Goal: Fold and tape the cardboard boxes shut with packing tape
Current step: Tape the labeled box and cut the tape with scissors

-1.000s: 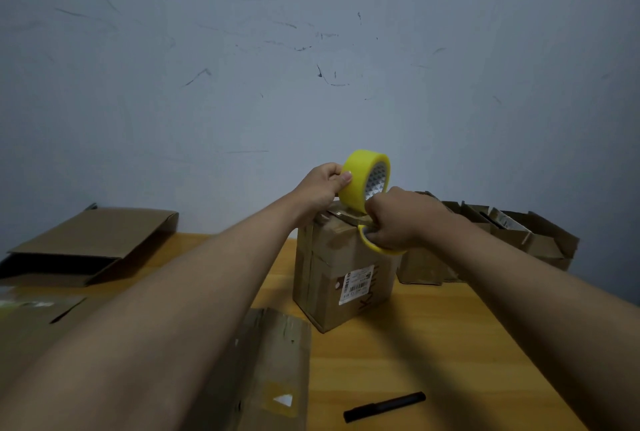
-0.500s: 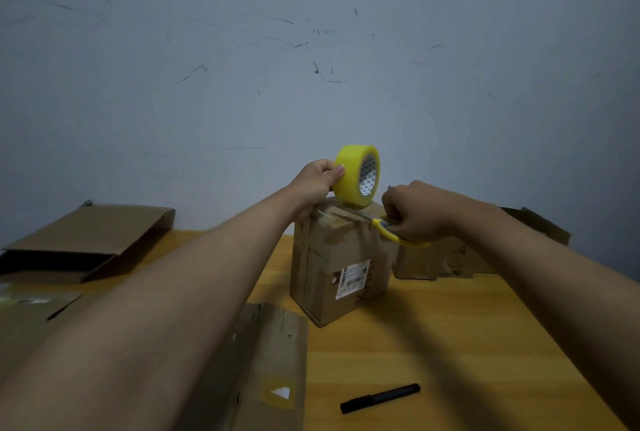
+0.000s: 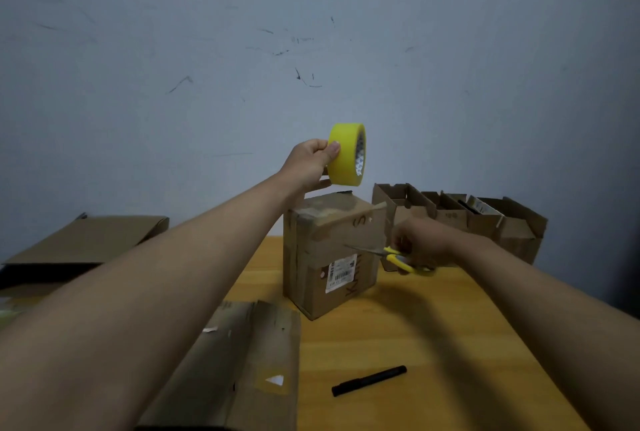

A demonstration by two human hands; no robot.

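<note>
A closed cardboard box (image 3: 332,257) with a white barcode label stands upright mid-table. My left hand (image 3: 310,166) grips a yellow roll of packing tape (image 3: 346,154) and holds it in the air just above the box's top. My right hand (image 3: 420,240) is to the right of the box and holds yellow-handled scissors (image 3: 398,256), whose blades point left across the box's upper right face.
A row of open cardboard boxes (image 3: 485,219) stands at the back right. A flattened box (image 3: 239,368) lies in front, another flat box (image 3: 86,240) at the far left. A black marker (image 3: 369,380) lies on the wooden table (image 3: 415,344) near the front.
My left hand has lifted the tape roll off the box top. My right hand has dropped with the scissors from the box's top edge to its right side.
</note>
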